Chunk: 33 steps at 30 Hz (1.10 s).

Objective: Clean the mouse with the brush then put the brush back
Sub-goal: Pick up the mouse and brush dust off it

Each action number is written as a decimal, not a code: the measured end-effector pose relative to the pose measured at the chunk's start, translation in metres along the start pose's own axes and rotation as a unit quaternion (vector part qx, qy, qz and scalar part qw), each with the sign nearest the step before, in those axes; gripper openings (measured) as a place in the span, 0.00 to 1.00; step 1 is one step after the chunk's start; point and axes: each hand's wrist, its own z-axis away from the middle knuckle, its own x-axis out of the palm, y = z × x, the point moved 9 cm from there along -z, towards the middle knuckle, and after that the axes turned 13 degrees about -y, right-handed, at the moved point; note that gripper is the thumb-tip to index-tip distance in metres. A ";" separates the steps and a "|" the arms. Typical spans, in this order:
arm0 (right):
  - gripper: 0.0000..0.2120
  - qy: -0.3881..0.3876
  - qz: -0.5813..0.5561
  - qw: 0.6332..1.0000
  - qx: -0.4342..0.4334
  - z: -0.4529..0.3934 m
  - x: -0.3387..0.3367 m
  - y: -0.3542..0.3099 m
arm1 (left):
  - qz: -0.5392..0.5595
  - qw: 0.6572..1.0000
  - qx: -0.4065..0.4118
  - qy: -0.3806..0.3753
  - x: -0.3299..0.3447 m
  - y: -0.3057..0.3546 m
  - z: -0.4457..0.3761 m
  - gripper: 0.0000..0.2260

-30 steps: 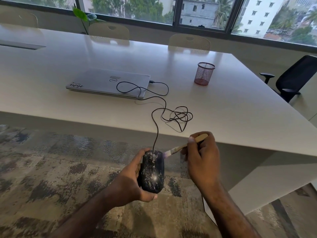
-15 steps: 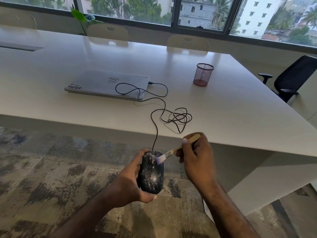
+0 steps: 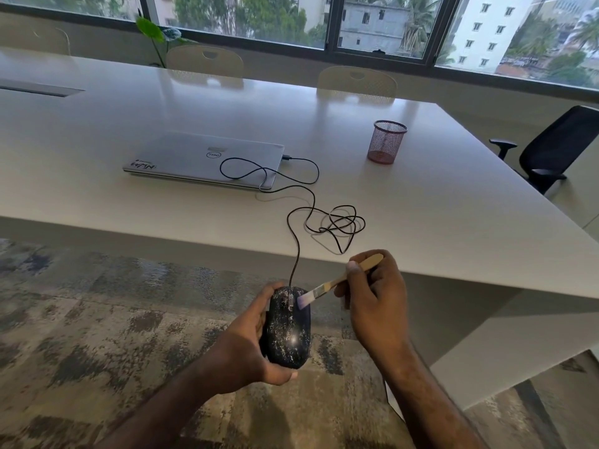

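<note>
White table (image 3: 453, 202) edge at 12 o'clock, left hand (image 3: 249, 348) fingers wrapped round mouse (image 3: 288, 328) over carpet (image 3: 81, 319), right hand (image 3: 376, 306) pinching brush (image 3: 337, 281), bristles on mouse front, palm-side fingers hidden.

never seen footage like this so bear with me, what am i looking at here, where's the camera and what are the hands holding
There is no machine here: these are a person's two bare hands. The one picture comes from a wide-angle camera worn on the person's head, looking forward and down.

The left hand grips a black speckled mouse, held out in the air in front of the table edge. The right hand holds a small wooden-handled brush, its bristles touching the front of the mouse near the wheel.

On the white table lie a closed silver laptop, the mouse's black cable looped loosely and plugged into the laptop, and a red mesh cup, likely the brush's home.
</note>
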 end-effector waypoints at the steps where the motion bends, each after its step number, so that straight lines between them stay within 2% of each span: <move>1: 0.07 -0.010 0.006 1.000 0.003 -0.001 0.003 0.001 | 0.001 1.000 0.000 0.002 -0.001 0.000 0.000 0.53; 4: 0.07 -0.028 0.016 0.999 0.013 -0.003 0.008 0.002 | 0.007 1.000 -0.001 0.004 -0.001 -0.002 0.000 0.53; 9: 0.06 0.007 -0.004 1.000 -0.001 -0.001 0.000 -0.003 | 0.001 1.000 0.001 0.000 -0.001 -0.001 -0.001 0.52; 14: 0.04 -0.018 0.018 1.000 0.011 -0.004 0.006 -0.002 | -0.002 1.000 0.003 0.003 -0.003 -0.003 -0.001 0.53; 19: 0.05 0.022 -0.006 1.000 0.000 -0.001 -0.001 -0.004 | 0.004 1.000 0.006 -0.001 -0.002 -0.003 0.000 0.52; 24: 0.04 -0.016 0.020 1.000 0.017 -0.003 0.008 -0.001 | 0.016 1.000 0.006 0.010 -0.003 -0.008 0.001 0.53; 30: 0.05 0.024 -0.006 1.000 -0.001 0.001 0.001 -0.002 | -0.005 1.000 0.010 -0.006 0.000 -0.006 0.000 0.52; 33: 0.05 0.003 0.008 1.000 0.002 0.001 0.005 0.001 | 0.000 1.000 0.002 0.003 -0.002 -0.009 0.001 0.53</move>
